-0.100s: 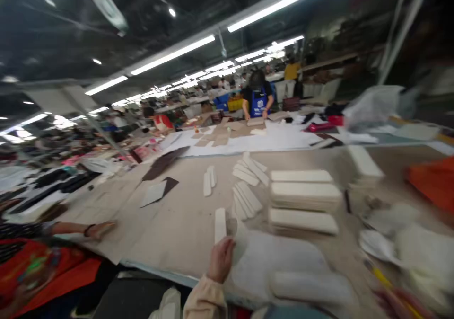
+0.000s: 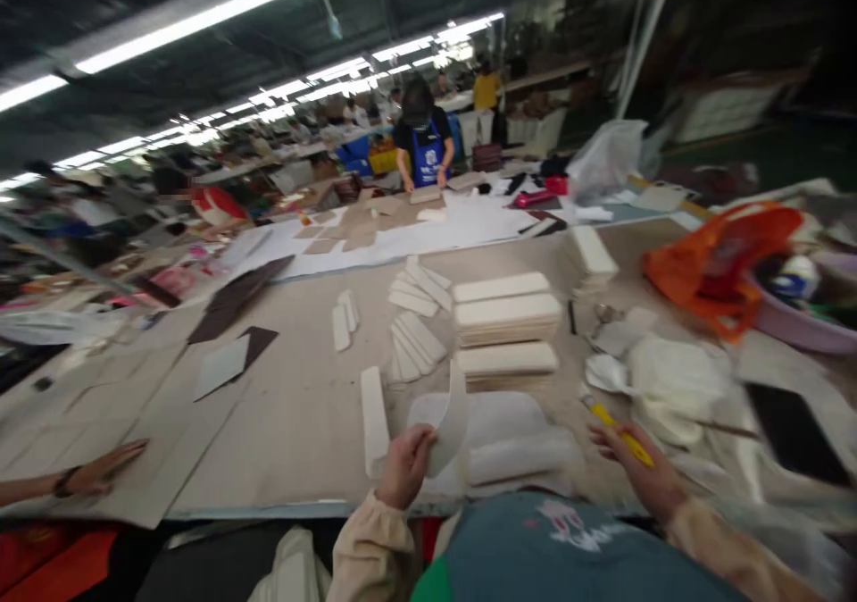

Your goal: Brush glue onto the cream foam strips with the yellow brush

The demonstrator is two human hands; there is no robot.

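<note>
My left hand (image 2: 403, 468) pinches a thin, curved white strip (image 2: 455, 423) at its lower edge, raised over the table. My right hand (image 2: 639, 472) is closed around a yellow utility knife (image 2: 619, 428), whose tip points away from me, near crumpled white scraps (image 2: 608, 374). Left of the held strip lies a flat white strip (image 2: 375, 414). Behind it are fanned-out strips (image 2: 415, 347) and neat stacks of similar strips (image 2: 505, 312). A translucent white sheet (image 2: 512, 413) and a wrapped bundle (image 2: 526, 455) lie between my hands.
A black phone (image 2: 796, 432) lies at the right, below an orange bag (image 2: 723, 267) and a lilac basin (image 2: 813, 316). A co-worker's hand (image 2: 100, 470) rests on brown board at the left. Another person in a blue apron (image 2: 427, 157) stands across the table.
The view has swung right and down, bringing the phone and basin into sight. My left hand has lifted the curved strip, which now stands more upright. The knife shows more clearly.
</note>
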